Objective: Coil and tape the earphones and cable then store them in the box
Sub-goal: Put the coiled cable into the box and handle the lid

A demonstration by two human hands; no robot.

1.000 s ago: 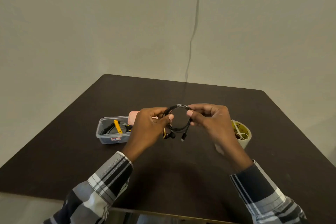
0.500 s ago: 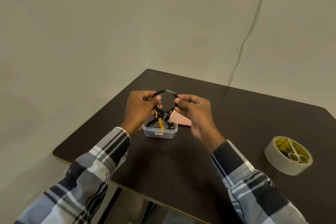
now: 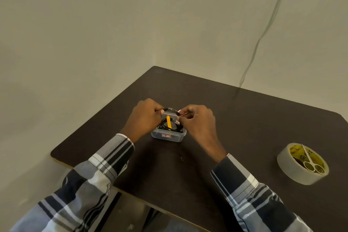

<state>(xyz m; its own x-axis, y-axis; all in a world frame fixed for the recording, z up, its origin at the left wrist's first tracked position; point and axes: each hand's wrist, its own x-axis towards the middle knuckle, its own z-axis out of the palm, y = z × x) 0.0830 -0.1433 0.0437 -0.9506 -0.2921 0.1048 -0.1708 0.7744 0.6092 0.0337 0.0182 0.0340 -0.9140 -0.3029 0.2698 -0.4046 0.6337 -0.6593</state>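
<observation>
A small clear plastic box point(image 3: 169, 136) with a red label stands on the dark table point(image 3: 244, 118). Inside it lie black cords and a yellow piece point(image 3: 169, 123). A black coiled cable point(image 3: 170, 109) sits at the box's far rim, partly lowered into it. My left hand point(image 3: 144, 117) pinches the coil's left side and my right hand point(image 3: 195, 121) pinches its right side, both directly over the box. The coil's lower part is hidden among the cords in the box.
A roll of pale tape point(image 3: 302, 164) lies at the right of the table, with small white-handled scissors point(image 3: 309, 162) resting in its middle. A thin wire point(image 3: 263, 34) hangs down the wall behind the table. The table's left edge is close to the box.
Both hands have carried the coiled cable leftward and down from mid-air to the box, and now hold it at the box's opening. My view turned left, so the tape roll sits further right.
</observation>
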